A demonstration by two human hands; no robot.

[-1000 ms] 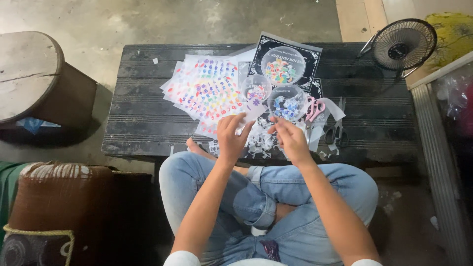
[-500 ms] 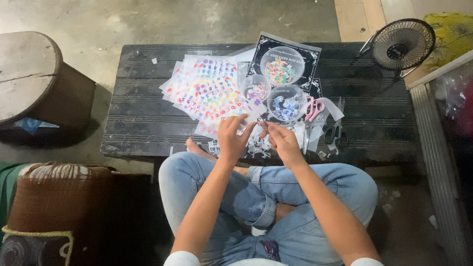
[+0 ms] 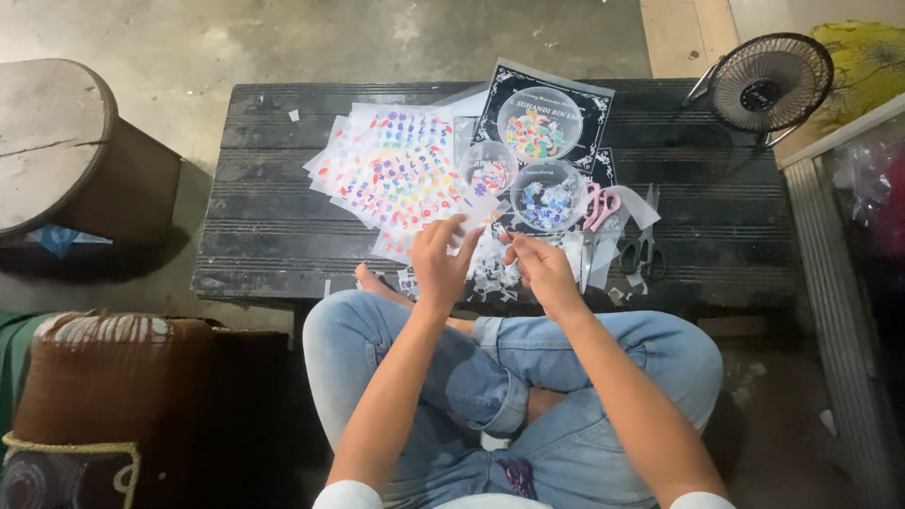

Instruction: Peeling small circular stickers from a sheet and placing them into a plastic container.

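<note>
My left hand [image 3: 443, 259] pinches a small white sticker sheet [image 3: 479, 209] by its lower edge, lifted over the near edge of the low black table [image 3: 273, 236]. My right hand [image 3: 539, 266] sits close beside it, fingertips pinched on something tiny that I cannot make out. Just beyond my hands lie several sheets of colourful stickers [image 3: 396, 170] and three round clear tubs of small coloured pieces [image 3: 535, 132], [image 3: 488, 170], [image 3: 547, 196]. White paper scraps [image 3: 490, 273] lie under my hands.
Pink-handled scissors [image 3: 596, 212] and dark scissors [image 3: 643, 250] lie right of the tubs. A small black fan [image 3: 768, 83] stands at the table's far right corner. A round wooden stool [image 3: 66, 151] is on the left, a brown cushion [image 3: 113, 386] at lower left.
Both hands stay at the table's near edge; my left hand has raised the small white sheet slightly, and my right hand's fingers have shifted close to it.
</note>
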